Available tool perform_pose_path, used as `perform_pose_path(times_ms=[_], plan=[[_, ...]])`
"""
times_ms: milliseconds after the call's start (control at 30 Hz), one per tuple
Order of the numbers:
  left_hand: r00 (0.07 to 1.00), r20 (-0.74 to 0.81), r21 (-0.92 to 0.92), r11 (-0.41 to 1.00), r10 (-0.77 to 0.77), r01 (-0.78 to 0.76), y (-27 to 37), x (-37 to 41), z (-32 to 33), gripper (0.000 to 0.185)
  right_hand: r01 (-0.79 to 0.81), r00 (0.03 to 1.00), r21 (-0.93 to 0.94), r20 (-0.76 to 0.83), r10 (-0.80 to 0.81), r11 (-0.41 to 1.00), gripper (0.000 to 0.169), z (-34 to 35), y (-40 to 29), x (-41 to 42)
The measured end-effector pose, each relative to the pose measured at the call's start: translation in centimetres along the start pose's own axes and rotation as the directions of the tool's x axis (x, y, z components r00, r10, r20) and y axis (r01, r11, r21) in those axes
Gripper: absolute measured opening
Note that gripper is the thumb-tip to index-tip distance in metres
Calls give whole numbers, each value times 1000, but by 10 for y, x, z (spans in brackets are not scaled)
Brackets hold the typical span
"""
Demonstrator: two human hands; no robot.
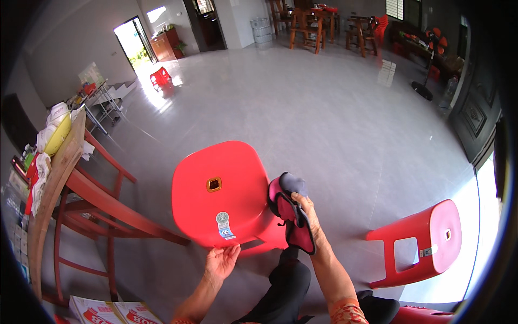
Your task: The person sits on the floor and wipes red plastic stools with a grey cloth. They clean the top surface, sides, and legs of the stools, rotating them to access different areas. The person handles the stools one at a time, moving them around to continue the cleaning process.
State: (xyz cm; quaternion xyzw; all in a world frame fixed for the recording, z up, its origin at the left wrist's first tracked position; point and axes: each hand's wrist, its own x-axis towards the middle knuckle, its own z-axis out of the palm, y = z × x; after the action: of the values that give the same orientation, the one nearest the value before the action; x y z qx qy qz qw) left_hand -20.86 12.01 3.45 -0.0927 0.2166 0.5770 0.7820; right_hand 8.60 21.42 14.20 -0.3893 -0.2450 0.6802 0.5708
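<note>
A red plastic stool (238, 162) stands directly before me, with a square hole in its seat and a printed label near the close edge. My left hand (220, 261) has its fingers at that close edge, palm turned upward, gripping the rim. On the stool's right side, my right hand (309, 214) holds a dark pink fabric item (283, 206) with black trim and a grey cloth part. The fabric touches or overlaps the stool's side; which one I cannot tell. My fingers partly hide the fabric.
A second red stool (445, 239) is to the right, near the bright doorway. At left, a wooden table (58, 174) bears bowls and cloths, with printed cartons (115, 312) below. Farther off are a small red stool (160, 76), wooden chairs (303, 30) and a standing fan (429, 69).
</note>
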Motion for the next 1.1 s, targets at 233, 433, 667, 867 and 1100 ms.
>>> perform_pose_path(times_ms=[233,433,667,867,1100], plan=[[682,-33,868,359,731,-342,69,-66,33,22,-38,997,-207,53,50,978,49,16,4,42],[714,-5,949,229,700,-218,166,-1,88,55,-15,996,-328,77,43,944,51,34,4,66],[937,-150,806,588,315,-69,212,44,130,57,92,981,-391,195,-15,916,44,43,16,91],[922,-88,770,613,377,-178,209,76,123,55,279,953,-542,261,-156,793,35,15,52,128],[945,100,678,674,312,-294,201,28,171,55,514,855,-371,291,-428,774,32,56,27,99]])
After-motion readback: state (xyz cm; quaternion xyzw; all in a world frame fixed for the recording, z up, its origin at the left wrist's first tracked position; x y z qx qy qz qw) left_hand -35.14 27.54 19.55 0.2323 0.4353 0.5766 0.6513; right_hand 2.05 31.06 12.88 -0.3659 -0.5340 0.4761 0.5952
